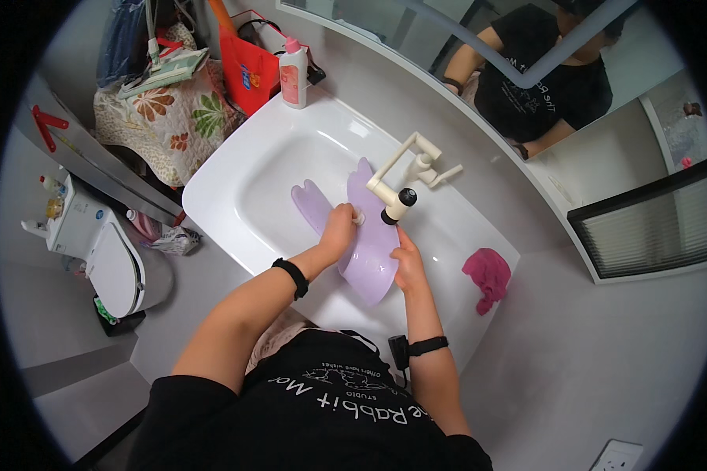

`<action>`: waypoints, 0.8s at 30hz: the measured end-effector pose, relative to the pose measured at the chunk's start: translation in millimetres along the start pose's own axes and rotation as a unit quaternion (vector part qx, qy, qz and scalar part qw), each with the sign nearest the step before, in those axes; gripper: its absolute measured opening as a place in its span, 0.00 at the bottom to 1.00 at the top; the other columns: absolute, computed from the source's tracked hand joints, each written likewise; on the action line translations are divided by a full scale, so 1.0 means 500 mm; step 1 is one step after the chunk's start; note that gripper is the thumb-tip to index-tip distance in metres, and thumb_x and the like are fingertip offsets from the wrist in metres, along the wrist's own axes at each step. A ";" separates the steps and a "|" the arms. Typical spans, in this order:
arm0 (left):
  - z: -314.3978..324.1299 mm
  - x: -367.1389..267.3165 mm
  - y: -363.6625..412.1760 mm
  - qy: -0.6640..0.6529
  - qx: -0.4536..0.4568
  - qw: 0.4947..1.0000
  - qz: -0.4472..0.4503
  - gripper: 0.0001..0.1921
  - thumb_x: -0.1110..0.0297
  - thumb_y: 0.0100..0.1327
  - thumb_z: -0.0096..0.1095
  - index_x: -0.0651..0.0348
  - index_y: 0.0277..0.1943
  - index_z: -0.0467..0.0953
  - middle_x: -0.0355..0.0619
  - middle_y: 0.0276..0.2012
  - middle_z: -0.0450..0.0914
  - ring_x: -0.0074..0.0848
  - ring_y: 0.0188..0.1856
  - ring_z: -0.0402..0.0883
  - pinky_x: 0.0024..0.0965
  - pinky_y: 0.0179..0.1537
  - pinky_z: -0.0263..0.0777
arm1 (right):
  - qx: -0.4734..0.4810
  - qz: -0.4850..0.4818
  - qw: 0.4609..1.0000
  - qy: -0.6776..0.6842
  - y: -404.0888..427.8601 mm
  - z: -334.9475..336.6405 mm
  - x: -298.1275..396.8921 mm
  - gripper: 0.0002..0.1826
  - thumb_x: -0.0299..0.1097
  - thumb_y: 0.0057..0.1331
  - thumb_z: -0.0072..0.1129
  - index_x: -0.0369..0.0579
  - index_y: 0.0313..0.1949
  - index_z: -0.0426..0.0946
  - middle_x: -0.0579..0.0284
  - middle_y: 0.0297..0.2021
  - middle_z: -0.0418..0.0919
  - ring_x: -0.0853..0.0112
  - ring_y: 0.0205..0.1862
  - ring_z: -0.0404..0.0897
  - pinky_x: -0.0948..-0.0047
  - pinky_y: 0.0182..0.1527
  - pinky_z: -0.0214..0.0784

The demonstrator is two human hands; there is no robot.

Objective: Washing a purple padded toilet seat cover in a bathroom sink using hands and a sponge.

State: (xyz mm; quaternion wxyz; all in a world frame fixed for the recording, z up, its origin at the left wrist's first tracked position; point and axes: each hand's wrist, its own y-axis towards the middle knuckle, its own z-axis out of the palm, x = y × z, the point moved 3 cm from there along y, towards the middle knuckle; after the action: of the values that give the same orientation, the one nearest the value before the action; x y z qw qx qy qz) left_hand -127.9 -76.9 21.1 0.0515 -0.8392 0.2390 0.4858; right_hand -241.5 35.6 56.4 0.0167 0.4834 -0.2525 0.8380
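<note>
A pair of light purple rubber gloves lies spread over the white sink basin. My left hand rests on the gloves, its fingers closed on a small whitish object against the purple rubber; what this is cannot be told. At the right edge of the purple rubber, my right hand pinches it between thumb and fingers. The cream faucet, with a black tip, hangs just above the right hand. A crumpled magenta cloth lies on the sink's right side.
A white bottle with a pink cap stands on the sink's far left corner. Beyond it are a red bag and a flat mop head over patterned fabric. A mirror hangs above, and a toilet stands at left.
</note>
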 end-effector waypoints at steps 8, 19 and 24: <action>0.034 0.025 -0.050 -0.297 0.136 0.888 -0.323 0.12 0.78 0.48 0.59 0.62 0.34 0.63 0.44 0.27 0.70 0.23 0.27 0.71 0.25 0.27 0.67 | 0.011 0.022 1.000 -0.006 0.031 -0.060 0.004 0.36 0.17 0.44 0.36 0.37 0.59 0.54 0.53 0.51 0.65 0.67 0.51 0.67 0.72 0.53 0.58; 0.047 0.047 -0.020 -0.381 -0.024 0.865 -0.324 0.12 0.80 0.48 0.60 0.64 0.33 0.64 0.45 0.26 0.69 0.24 0.25 0.70 0.25 0.26 0.66 | -0.018 0.054 0.990 -0.130 -0.007 -0.042 -0.020 0.25 0.29 0.57 0.53 0.38 0.54 0.60 0.57 0.47 0.69 0.68 0.49 0.68 0.71 0.49 0.61; 0.039 -0.007 -0.037 -0.208 -0.060 0.953 -0.214 0.08 0.80 0.51 0.56 0.66 0.33 0.65 0.49 0.27 0.71 0.29 0.24 0.71 0.29 0.27 0.66 | -0.085 -0.002 0.991 -0.099 0.002 -0.047 -0.033 0.18 0.28 0.57 0.52 0.38 0.47 0.67 0.58 0.42 0.73 0.71 0.44 0.71 0.72 0.48 0.60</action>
State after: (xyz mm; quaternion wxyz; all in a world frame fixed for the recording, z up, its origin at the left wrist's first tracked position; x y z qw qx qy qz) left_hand -136.5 -53.3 11.0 0.1523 -0.7525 0.0086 0.6407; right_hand -252.0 48.6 33.1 0.0343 0.5611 -0.3228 0.7614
